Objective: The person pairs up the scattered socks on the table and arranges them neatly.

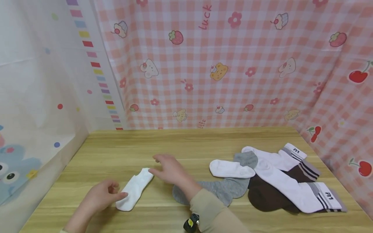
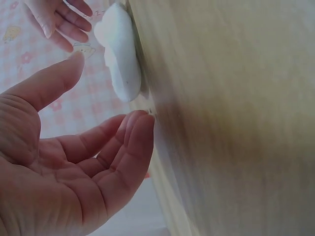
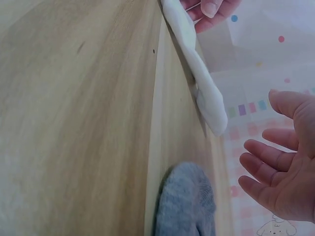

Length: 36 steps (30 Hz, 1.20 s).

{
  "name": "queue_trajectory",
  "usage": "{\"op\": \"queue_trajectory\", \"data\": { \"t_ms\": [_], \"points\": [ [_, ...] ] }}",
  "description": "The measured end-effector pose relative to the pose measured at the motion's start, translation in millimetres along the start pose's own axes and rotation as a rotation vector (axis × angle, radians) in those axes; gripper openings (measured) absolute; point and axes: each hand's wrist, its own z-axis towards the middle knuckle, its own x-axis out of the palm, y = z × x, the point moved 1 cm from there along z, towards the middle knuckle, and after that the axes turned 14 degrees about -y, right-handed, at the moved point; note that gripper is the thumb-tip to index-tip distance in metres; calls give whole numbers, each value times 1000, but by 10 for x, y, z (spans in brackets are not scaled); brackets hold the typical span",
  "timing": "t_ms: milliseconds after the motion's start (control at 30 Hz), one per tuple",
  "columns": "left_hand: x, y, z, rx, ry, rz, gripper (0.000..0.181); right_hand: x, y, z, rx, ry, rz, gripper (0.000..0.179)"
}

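Observation:
A short white sock [image 1: 134, 190] lies flat and slanted on the wooden table, toe end nearer me. Beside that toe end is my left hand [image 1: 101, 195], thumb and fingers bent apart with nothing between them; in the left wrist view the sock [image 2: 123, 59] lies beyond its fingertips. My right hand [image 1: 170, 170] hovers by the sock's upper end, fingers loosely spread and holding nothing. The right wrist view shows that hand [image 3: 278, 157] apart from the white sock [image 3: 199, 73].
Right of my right forearm lies a grey sock [image 1: 214, 191], partly hidden by the arm. Another short white sock [image 1: 230, 169] rests over it. Further right, white striped socks [image 1: 294, 184] overlap dark brown socks [image 1: 266, 195]. A pink checked curtain [image 1: 218, 64] hangs behind the table [image 1: 116, 145].

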Motion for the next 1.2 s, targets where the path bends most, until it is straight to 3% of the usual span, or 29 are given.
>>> {"op": "queue_trajectory", "data": {
  "t_ms": [200, 867, 1200],
  "points": [
    [21, 16, -27, -58, 18, -58, 40, 57, 7, 35, 47, 8, -16, 49],
    [71, 71, 8, -1, 35, -35, 31, 290, 60, 107, 83, 36, -69, 38],
    [107, 51, 17, 25, 50, -21, 23, 355, 122, 123, 99, 58, -187, 33]
  ]
}}
